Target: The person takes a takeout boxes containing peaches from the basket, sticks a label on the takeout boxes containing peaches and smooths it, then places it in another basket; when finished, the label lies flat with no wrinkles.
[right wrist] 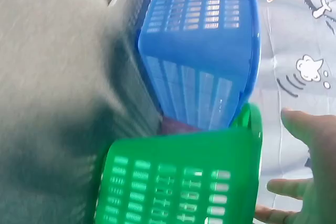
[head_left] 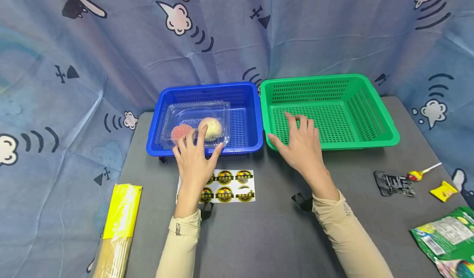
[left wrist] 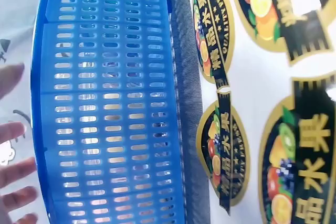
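A blue basket [head_left: 242, 123] holds a clear plastic box [head_left: 190, 109] with two round, peach-like fruits inside, one pink [head_left: 180, 131] and one pale cream [head_left: 212, 125]. Over the box's front part my left hand [head_left: 193, 160] hovers with spread, slightly bent fingers; whether the fingertips touch the lid I cannot tell. My right hand [head_left: 304, 144] is above the front left of a green basket [head_left: 374, 113], fingers apart and nothing held. A white sheet of round fruit stickers [head_left: 234, 187] lies under my left wrist, partly covered by it.
A yellow-topped pack of thin sticks or noodles [head_left: 120, 214] lies at left. On the right are a black-wrapped sweet [head_left: 394, 184], a lollipop [head_left: 415, 175], a small yellow packet [head_left: 443, 191] and a green bag [head_left: 446, 239]. A patterned curtain [head_left: 229, 31] hangs behind the baskets.
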`<action>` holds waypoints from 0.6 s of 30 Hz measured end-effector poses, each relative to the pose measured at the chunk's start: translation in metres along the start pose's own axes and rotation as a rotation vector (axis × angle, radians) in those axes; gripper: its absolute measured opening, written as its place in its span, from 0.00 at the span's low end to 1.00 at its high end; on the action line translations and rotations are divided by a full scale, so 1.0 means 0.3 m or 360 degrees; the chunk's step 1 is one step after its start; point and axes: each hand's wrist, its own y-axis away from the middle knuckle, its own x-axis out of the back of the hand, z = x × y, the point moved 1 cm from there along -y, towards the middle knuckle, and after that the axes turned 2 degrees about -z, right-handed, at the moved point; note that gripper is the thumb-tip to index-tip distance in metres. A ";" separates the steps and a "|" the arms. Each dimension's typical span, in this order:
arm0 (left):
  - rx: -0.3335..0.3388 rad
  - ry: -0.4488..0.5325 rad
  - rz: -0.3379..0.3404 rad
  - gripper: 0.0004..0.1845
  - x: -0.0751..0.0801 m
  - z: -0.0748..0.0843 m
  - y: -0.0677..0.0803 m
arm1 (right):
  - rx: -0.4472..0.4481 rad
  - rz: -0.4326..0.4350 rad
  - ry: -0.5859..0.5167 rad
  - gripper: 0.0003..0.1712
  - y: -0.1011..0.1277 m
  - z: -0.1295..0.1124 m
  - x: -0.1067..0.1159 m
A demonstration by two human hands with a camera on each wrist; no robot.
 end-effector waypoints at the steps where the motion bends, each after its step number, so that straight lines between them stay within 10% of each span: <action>1: 0.0001 0.0000 0.0051 0.37 0.003 -0.001 0.005 | 0.0015 0.0022 -0.0018 0.48 -0.002 -0.008 -0.005; 11: 0.0140 0.0174 0.0520 0.29 0.035 -0.028 0.064 | 0.0104 0.0116 -0.0220 0.42 0.003 -0.091 -0.052; 18: 0.0438 0.0497 0.0401 0.29 0.018 -0.056 0.091 | 0.0313 0.0125 -0.0159 0.39 -0.007 -0.164 -0.083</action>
